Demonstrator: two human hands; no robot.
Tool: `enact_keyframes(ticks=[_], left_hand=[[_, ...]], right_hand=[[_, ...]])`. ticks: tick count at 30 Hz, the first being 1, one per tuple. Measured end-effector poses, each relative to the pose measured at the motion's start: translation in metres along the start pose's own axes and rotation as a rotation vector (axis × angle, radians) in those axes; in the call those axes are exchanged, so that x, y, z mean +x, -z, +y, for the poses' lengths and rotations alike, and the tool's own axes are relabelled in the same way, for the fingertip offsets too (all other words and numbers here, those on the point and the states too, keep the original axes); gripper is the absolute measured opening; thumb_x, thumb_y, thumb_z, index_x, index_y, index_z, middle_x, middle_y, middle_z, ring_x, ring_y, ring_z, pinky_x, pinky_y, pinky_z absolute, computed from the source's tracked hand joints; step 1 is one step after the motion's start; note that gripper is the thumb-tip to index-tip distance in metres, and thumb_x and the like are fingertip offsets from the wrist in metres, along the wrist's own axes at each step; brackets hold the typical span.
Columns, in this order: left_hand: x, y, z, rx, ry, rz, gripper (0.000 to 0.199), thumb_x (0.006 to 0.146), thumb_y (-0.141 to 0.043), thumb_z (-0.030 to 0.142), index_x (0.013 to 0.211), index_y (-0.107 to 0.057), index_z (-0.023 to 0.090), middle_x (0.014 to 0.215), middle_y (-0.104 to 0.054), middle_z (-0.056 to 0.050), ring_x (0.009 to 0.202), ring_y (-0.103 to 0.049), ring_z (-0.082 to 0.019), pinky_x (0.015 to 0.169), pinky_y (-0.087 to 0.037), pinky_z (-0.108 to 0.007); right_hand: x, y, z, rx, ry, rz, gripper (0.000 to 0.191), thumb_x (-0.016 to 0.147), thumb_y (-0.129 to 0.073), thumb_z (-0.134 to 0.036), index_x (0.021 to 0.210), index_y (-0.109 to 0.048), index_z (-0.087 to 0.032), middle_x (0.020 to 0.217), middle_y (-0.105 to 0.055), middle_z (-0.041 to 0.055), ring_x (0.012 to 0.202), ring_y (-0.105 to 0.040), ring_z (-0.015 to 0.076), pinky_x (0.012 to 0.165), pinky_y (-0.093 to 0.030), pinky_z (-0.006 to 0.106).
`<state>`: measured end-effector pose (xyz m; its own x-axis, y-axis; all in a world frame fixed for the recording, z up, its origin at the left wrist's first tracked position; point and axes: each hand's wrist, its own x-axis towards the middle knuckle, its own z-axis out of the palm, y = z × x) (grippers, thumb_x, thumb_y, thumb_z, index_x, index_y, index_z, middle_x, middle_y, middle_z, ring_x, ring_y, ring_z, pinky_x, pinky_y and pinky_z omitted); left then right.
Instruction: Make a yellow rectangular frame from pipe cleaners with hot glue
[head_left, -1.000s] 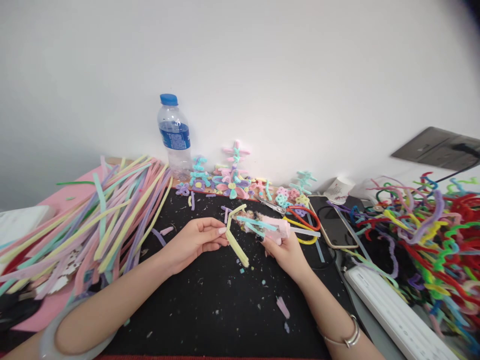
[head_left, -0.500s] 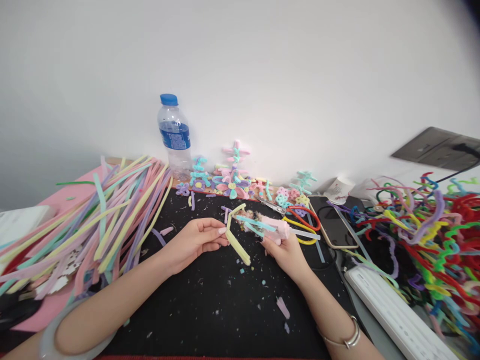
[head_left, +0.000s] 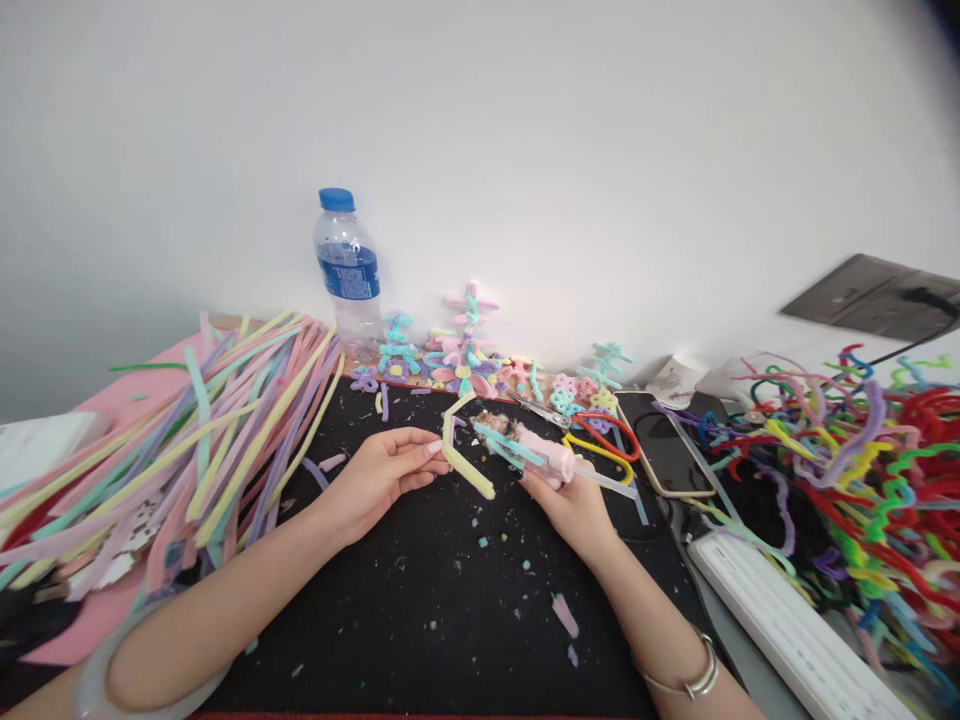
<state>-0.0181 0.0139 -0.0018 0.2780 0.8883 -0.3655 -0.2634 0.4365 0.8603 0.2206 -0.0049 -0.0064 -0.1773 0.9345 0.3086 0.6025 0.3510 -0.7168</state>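
In the head view my left hand [head_left: 397,470] pinches a pale yellow pipe cleaner [head_left: 470,474] between thumb and fingers. The strip is bent into an angled shape, with a thick lower leg and a shorter upper one. My right hand [head_left: 574,515] is wrapped round a pink glue gun [head_left: 546,455]. A translucent glue stick [head_left: 606,482] juts from its back end. Turquoise strips lie along its side, and brownish fluff clings about its front, which points toward the yellow piece. A small gap shows between the two; the nozzle tip itself is hard to make out.
Loose pastel pipe cleaners [head_left: 225,430] heap at the left, twisted bright ones [head_left: 862,480] at the right. A bottle [head_left: 349,270], pipe-cleaner figures [head_left: 465,350] and a paper cup [head_left: 676,380] line the wall. Scissors [head_left: 607,440], a phone [head_left: 667,445] and a power strip [head_left: 787,620] lie rightward.
The yellow pipe cleaner in my left hand has shifted slightly left and up. The glue gun in my right hand has tilted a little and moved slightly.
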Motion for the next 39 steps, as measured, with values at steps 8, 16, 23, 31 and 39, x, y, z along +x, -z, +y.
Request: enact_keyframes(ticks=[8,16,23,31,39], left_hand=[[0.003,0.002,-0.002,-0.034,-0.051,0.030,0.015,0.074,-0.071,0.027,0.084,-0.066,0.016,0.073,-0.069,-0.001,0.070,-0.064,-0.008,0.062,-0.050,-0.012],[-0.007,-0.005,0.000,0.055,0.059,-0.153,0.016,0.075,-0.070,0.027,0.082,-0.063,0.015,0.069,-0.067,0.000,0.065,-0.064,-0.009,0.058,-0.050,-0.014],[-0.010,-0.009,0.000,0.213,0.156,-0.316,0.019,0.074,-0.070,0.029,0.081,-0.061,0.014,0.064,-0.065,0.001,0.059,-0.065,-0.010,0.052,-0.047,-0.015],[-0.012,-0.009,-0.001,0.296,0.212,-0.494,0.015,0.076,-0.067,0.027,0.081,-0.060,0.015,0.065,-0.065,0.002,0.055,-0.066,-0.011,0.047,-0.045,-0.015],[-0.013,-0.008,-0.003,0.293,0.227,-0.520,0.015,0.076,-0.066,0.028,0.082,-0.059,0.015,0.067,-0.062,0.002,0.059,-0.066,-0.012,0.051,-0.048,-0.017]], right_hand=[[0.005,0.000,0.009,-0.275,-0.110,0.116,0.035,0.081,-0.053,-0.024,0.116,-0.053,-0.018,0.106,-0.064,0.0095,0.093,-0.059,0.0257,0.081,-0.045,0.038],[0.006,0.003,0.009,-0.366,0.033,0.239,0.036,0.080,-0.053,-0.022,0.115,-0.055,-0.015,0.109,-0.055,0.0142,0.105,-0.048,0.0295,0.092,-0.037,0.047],[-0.002,0.004,-0.013,0.074,0.086,0.082,0.025,0.094,-0.036,-0.026,0.100,-0.059,-0.020,0.081,-0.058,0.0041,0.077,-0.055,0.0180,0.071,-0.041,0.030],[-0.011,-0.006,-0.026,0.379,0.051,-0.199,0.039,0.095,-0.028,-0.044,0.096,-0.059,-0.020,0.067,-0.049,-0.0005,0.060,-0.047,0.0139,0.059,-0.036,0.026],[-0.011,-0.004,-0.031,0.379,0.102,-0.354,0.050,0.091,-0.027,-0.057,0.098,-0.059,-0.018,0.076,-0.055,0.0025,0.067,-0.049,0.0155,0.065,-0.037,0.028]])
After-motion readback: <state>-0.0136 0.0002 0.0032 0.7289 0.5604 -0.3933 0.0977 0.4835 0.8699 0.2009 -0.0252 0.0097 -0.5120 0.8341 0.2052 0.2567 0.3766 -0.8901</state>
